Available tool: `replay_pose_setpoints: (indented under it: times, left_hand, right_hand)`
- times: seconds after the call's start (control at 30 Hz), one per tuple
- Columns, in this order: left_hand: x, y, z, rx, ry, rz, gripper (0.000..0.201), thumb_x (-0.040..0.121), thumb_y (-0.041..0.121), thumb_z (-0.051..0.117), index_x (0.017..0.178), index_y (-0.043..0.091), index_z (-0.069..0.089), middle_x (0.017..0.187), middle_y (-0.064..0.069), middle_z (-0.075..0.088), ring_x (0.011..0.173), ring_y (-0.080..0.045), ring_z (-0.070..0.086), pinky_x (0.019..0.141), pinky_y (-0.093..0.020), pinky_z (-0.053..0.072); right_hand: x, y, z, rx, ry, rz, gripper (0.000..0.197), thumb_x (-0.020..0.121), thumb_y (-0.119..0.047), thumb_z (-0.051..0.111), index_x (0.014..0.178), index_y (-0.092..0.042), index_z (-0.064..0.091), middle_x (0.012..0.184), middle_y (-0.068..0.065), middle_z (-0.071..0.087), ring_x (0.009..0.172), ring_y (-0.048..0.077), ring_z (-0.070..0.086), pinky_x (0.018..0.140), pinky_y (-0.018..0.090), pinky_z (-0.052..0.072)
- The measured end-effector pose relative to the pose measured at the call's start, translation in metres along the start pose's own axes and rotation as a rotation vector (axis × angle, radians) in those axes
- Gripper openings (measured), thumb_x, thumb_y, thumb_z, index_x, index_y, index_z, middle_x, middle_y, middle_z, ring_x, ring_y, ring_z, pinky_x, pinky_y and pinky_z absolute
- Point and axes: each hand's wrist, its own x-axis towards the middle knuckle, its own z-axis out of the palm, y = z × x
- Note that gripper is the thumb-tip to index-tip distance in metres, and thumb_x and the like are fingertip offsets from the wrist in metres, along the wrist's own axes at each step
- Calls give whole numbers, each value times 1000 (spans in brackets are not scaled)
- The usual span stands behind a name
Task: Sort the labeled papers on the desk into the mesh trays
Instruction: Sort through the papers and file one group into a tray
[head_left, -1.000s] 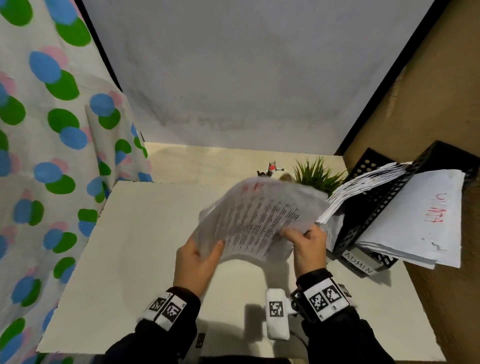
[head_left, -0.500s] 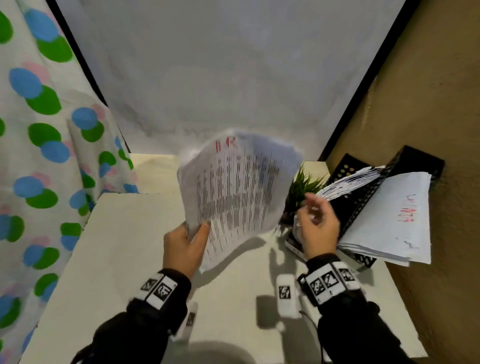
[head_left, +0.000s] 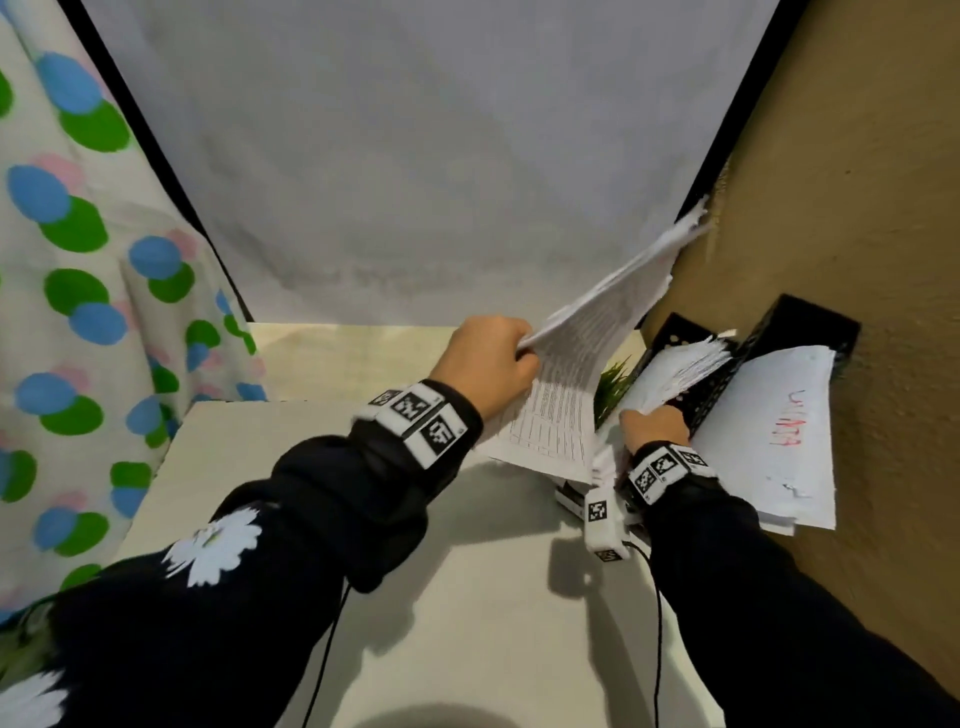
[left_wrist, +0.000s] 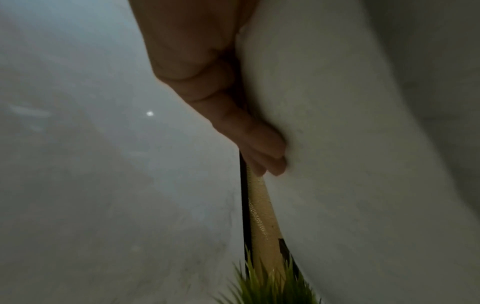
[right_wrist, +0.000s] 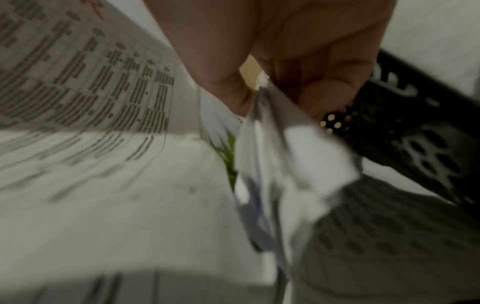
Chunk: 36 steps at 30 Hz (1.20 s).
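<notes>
My left hand grips a sheaf of printed papers by its left edge and holds it tilted up toward the black mesh trays at the right wall. In the left wrist view the fingers curl against the papers' blank back. My right hand pinches the near edge of the paper stack lying in a middle tray; the right wrist view shows thumb and fingers closed on those sheets. A lower stack bears red handwriting.
A small green plant stands just left of the trays, behind the held papers. The pale desk runs toward me. A dotted curtain hangs on the left, a white backdrop behind, a tan wall on the right.
The left hand swung the printed sheaf rightward and up toward the trays. The right hand let go of it and took hold of the stack in the tray.
</notes>
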Motion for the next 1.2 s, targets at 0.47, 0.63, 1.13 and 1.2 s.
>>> replay_pose_setpoints:
  times: [0.47,0.63,1.13,1.2]
  left_hand:
    - [68,86,72,302,-238,137,21,85,9,53,101,-2,62,104,-19,67,96,-35,63,74,-34,46]
    - [70,89,104,421,-318,190,26,91,7,49,114,-1,59,114,-19,63,105,-37,62,83,-38,49]
    - [77,96,122,389,-313,208,22,90,4,46,106,-2,60,103,-20,64,99,-37,63,75,-36,47]
    - [75,88,135,244,-360,79,20,90,10,49,103,0,61,97,-19,63,97,-35,63,73,-34,46]
  right_hand:
    - [20,5,-65,-93,184,-230,25,79,-14,58,94,4,65,97,29,65,92,42,59,71,30,36]
    - [24,-3,-78,-132,217,-279,25,82,-19,54,91,0,68,96,26,67,92,41,60,76,34,44]
    - [26,-25,-89,-212,171,-303,10,75,-16,56,74,-6,60,79,15,59,77,32,55,68,29,39]
    - [28,-19,-75,-218,137,-272,23,76,-16,57,91,-1,65,90,18,64,84,34,60,70,30,42]
